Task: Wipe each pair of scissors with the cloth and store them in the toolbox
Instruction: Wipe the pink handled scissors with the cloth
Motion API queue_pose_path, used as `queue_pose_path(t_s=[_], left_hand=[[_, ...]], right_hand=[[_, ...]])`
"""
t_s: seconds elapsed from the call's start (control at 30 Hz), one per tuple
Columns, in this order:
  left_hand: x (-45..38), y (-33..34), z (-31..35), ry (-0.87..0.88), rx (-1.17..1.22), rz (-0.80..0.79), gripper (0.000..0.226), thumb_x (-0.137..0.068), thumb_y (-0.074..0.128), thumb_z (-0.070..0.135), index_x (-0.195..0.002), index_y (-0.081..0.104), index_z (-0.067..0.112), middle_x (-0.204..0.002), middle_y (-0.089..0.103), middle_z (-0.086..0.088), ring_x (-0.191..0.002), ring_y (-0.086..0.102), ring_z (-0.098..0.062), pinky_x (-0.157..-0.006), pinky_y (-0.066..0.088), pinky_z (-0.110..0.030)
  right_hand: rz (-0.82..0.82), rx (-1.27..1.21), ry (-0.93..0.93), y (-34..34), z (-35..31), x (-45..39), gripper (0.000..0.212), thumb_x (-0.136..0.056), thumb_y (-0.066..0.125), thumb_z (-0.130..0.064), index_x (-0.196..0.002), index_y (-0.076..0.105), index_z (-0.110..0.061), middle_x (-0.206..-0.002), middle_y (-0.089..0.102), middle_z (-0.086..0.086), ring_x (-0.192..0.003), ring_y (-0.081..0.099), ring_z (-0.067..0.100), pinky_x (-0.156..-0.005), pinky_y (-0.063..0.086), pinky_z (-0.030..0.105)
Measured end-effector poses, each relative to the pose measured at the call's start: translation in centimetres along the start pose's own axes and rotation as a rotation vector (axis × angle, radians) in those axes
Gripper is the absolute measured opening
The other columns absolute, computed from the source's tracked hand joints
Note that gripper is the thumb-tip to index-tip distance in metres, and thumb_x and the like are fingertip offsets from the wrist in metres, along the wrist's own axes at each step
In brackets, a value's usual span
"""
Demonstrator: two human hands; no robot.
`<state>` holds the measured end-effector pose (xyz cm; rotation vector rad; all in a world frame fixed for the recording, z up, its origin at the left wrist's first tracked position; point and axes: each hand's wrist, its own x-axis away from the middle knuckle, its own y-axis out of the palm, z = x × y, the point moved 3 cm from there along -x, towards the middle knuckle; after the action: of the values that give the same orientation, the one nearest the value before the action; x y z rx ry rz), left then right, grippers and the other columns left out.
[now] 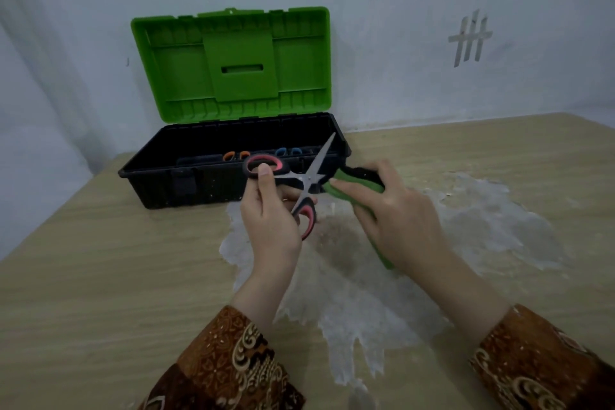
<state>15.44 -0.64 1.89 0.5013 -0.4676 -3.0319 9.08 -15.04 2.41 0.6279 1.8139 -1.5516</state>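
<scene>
My left hand (271,220) grips the black-and-pink handles of a pair of scissors (312,173), held spread open above the table in front of the toolbox. One steel blade points up and right over the box's rim. My right hand (396,213) clutches a green cloth (357,184), which is wrapped around the other blade just right of the pivot. The black toolbox (159,173) stands open with its green lid (233,63) raised against the wall. Inside it lie scissors with orange handles (236,155) and scissors with blue handles (289,151).
The wooden table (100,276) carries a rough, whitish worn patch (366,303) under my hands. A pale wall stands close behind the toolbox, with grey tape strips (469,40) at the upper right. The table's left edge runs diagonally at the far left.
</scene>
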Motion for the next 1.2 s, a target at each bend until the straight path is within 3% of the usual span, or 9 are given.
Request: queue_pose_path(t_s=[0.1,0.27,0.4,0.5,0.7,0.8,0.93,1.07,1.2], left_hand=[[0.1,0.1,-0.2,0.006,-0.014,0.004,0.031,-0.103,0.035,0.041,-0.086,0.056,0.024,-0.07,0.061,-0.024,-0.061,0.055,-0.049,-0.052,0.041,-0.041],[0.7,0.4,-0.6,0.029,-0.043,-0.029,0.031,-0.102,0.036,0.041,-0.087,0.057,0.025,-0.072,0.059,-0.03,-0.063,0.056,-0.052,-0.058,0.049,-0.064],[0.5,0.3,-0.8,0.037,-0.066,-0.011,0.032,-0.102,0.036,0.044,-0.084,0.057,0.028,-0.076,0.06,-0.032,-0.065,0.056,-0.054,-0.056,0.047,-0.05],[0.9,0.7,-0.9,0.039,-0.074,-0.043,0.031,-0.102,0.036,0.042,-0.087,0.058,0.027,-0.071,0.061,-0.026,-0.062,0.057,-0.051,-0.056,0.048,-0.058],[0.7,0.6,-1.1,0.036,-0.084,-0.033,0.031,-0.1,0.038,0.047,-0.082,0.059,0.033,-0.076,0.059,-0.032,-0.066,0.057,-0.053,-0.06,0.048,-0.068],[0.5,0.4,-1.0,0.028,-0.072,-0.021,0.031,-0.1,0.037,0.046,-0.085,0.058,0.028,-0.076,0.059,-0.034,-0.064,0.056,-0.054,-0.059,0.048,-0.068],[0.7,0.6,-0.9,0.022,-0.071,-0.035,0.031,-0.102,0.037,0.042,-0.085,0.057,0.027,-0.076,0.058,-0.034,-0.065,0.055,-0.054,-0.059,0.048,-0.066],[0.8,0.7,-0.8,0.052,-0.07,-0.049,0.03,-0.103,0.036,0.041,-0.087,0.057,0.026,-0.074,0.059,-0.033,-0.062,0.055,-0.053,-0.058,0.048,-0.063],[0.8,0.5,-0.7,0.053,-0.078,-0.043,0.032,-0.102,0.036,0.041,-0.082,0.059,0.034,-0.075,0.059,-0.033,-0.063,0.056,-0.053,-0.058,0.049,-0.064]], right_hand=[[0.03,-0.014,0.077,0.0,0.8,0.4,0.034,-0.086,0.063,-0.013,-0.116,0.068,-0.026,-0.104,0.059,0.012,-0.052,0.051,0.02,-0.04,0.047,0.03],[-0.003,-0.075,0.007,1.1,-1.1,0.4,0.034,-0.092,0.047,-0.024,-0.121,0.065,-0.025,-0.109,0.057,0.011,-0.058,0.055,0.022,-0.044,0.05,0.032],[0.027,-0.06,0.099,0.9,-0.3,0.2,0.036,-0.091,0.043,-0.025,-0.118,0.067,-0.026,-0.106,0.057,0.012,-0.053,0.054,0.024,-0.041,0.049,0.034],[0.012,-0.073,0.006,0.8,-0.9,0.6,0.035,-0.092,0.044,-0.023,-0.118,0.067,-0.024,-0.107,0.058,0.011,-0.056,0.055,0.022,-0.042,0.049,0.032],[0.027,-0.036,0.069,0.7,-0.4,0.3,0.034,-0.089,0.048,-0.019,-0.116,0.067,-0.027,-0.103,0.058,0.012,-0.053,0.054,0.025,-0.04,0.048,0.033],[0.008,-0.024,-0.013,0.8,-1.1,0.5,0.032,-0.09,0.051,-0.017,-0.115,0.068,-0.026,-0.105,0.059,0.011,-0.056,0.056,0.023,-0.041,0.049,0.032],[0.024,0.014,0.126,0.6,0.1,0.0,0.035,-0.09,0.044,-0.02,-0.113,0.068,-0.028,-0.099,0.058,0.011,-0.048,0.052,0.024,-0.037,0.045,0.031],[0.03,0.022,-0.005,0.5,-0.8,0.7,0.032,-0.089,0.053,-0.014,-0.115,0.068,-0.025,-0.105,0.059,0.012,-0.056,0.056,0.023,-0.04,0.047,0.03],[0.028,0.037,0.088,0.7,-0.4,0.1,0.034,-0.09,0.046,-0.017,-0.114,0.068,-0.026,-0.101,0.059,0.014,-0.049,0.053,0.024,-0.037,0.045,0.031]])
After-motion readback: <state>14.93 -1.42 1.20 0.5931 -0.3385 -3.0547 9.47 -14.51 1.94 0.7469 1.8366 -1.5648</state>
